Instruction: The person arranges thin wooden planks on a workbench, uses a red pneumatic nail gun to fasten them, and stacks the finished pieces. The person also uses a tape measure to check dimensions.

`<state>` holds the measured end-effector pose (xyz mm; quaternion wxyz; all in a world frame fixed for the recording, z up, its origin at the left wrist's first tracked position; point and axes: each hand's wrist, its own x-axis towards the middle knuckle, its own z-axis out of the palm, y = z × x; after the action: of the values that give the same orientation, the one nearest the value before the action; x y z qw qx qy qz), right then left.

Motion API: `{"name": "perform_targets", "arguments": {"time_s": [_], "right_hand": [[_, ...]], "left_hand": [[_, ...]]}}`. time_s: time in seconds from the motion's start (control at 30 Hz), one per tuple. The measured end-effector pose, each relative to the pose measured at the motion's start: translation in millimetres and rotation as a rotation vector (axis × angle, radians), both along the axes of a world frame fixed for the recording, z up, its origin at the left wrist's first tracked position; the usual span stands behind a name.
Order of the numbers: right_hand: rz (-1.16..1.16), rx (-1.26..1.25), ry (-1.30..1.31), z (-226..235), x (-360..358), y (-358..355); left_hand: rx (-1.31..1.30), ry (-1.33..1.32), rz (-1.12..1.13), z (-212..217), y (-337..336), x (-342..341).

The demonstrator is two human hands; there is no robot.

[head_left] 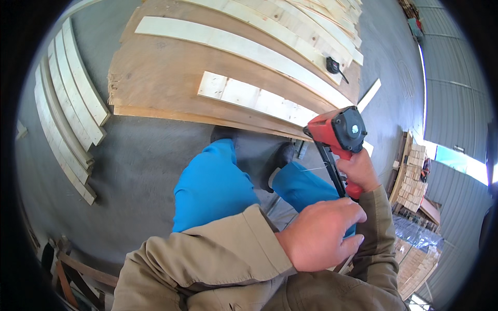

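Holding the red-and-black nail gun by the near right corner of the counter, right hand wrapped round its handle. Left hand looks empty, fingers loosely curled by the right sleeve. Imo keep that one clear of the nose and the tool square to the boards.

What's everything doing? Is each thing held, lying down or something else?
Right hand: closed around the grip.
Left hand: looks empty, fingers loosely bent.
Nail gun: held; on or off, can't tell.
Short plank: lying flat.
Long plank: lying flat.
Tape measure: lying on wood.
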<state>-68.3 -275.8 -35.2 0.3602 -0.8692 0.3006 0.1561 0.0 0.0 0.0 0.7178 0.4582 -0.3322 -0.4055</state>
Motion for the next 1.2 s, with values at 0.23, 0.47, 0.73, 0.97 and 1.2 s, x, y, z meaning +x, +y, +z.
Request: {"name": "perform_targets", "arguments": {"time_s": [0.23,0.47,0.73,0.97,1.2], "right_hand": [[-0.216,-0.081,0.078,5,-46,-47],[-0.371,0.004,0.109,-10,-137,-86],[-0.490,0.095,0.041,-110,-264,-83],[-0.730,0.277,0.150,-159,-317,-65],[-0.640,0.364,0.263,-210,-331,-79]], "left_hand": [[0.057,-0.124,-0.011,-14,-10,0],[0.209,-0.341,-0.036,-28,-32,-13],[0.409,-0.741,-0.227,-57,-56,-27],[0.629,-0.931,-0.409,-77,-65,-26],[0.822,-0.956,-0.440,-100,-70,-21]]}}
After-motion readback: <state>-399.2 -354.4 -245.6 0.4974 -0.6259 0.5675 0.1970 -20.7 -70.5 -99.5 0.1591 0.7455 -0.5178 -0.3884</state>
